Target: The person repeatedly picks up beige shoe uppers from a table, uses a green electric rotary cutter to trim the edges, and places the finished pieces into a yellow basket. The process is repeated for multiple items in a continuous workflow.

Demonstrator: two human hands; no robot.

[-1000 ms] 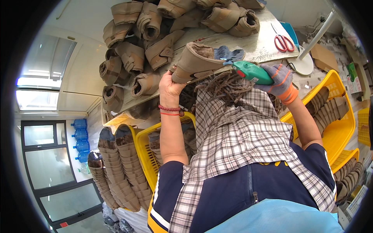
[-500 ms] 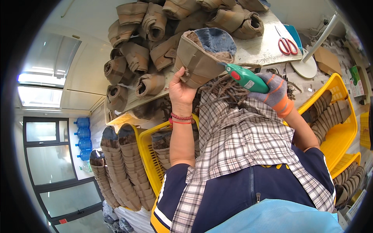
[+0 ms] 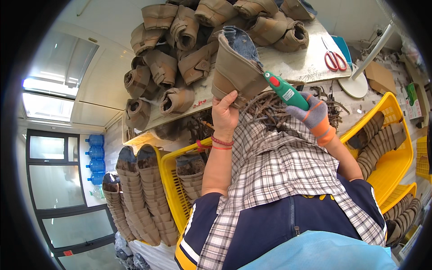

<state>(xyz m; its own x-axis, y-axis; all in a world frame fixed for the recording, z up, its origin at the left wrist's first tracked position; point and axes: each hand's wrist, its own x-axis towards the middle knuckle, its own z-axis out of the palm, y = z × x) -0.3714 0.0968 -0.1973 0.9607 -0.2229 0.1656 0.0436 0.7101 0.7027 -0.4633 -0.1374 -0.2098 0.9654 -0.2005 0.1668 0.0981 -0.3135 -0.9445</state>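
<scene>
A tan shoe upper (image 3: 236, 69) with a blue and brown fuzzy lining is held up in front of me by my left hand (image 3: 225, 114), its fingers closed on the lower edge. In my gloved right hand (image 3: 310, 114) sits a green handheld electric cutter (image 3: 288, 92) with a red button. The cutter's tip is close to the upper's right edge; whether it touches I cannot tell. Brown trimmed strips (image 3: 270, 110) lie in a heap on my checked apron (image 3: 279, 157), below the upper.
More tan uppers (image 3: 162, 67) are piled on the worktable (image 3: 292, 60), where red-handled scissors (image 3: 334, 60) lie at right. Yellow baskets (image 3: 173, 184) of stacked uppers stand at both sides. A white pole on a round base (image 3: 354, 85) rises beyond the table's right corner.
The upper has turned and moved slightly right in my left hand, now showing more of its outer side. The cutter tilts more steeply. My view has shifted a little.
</scene>
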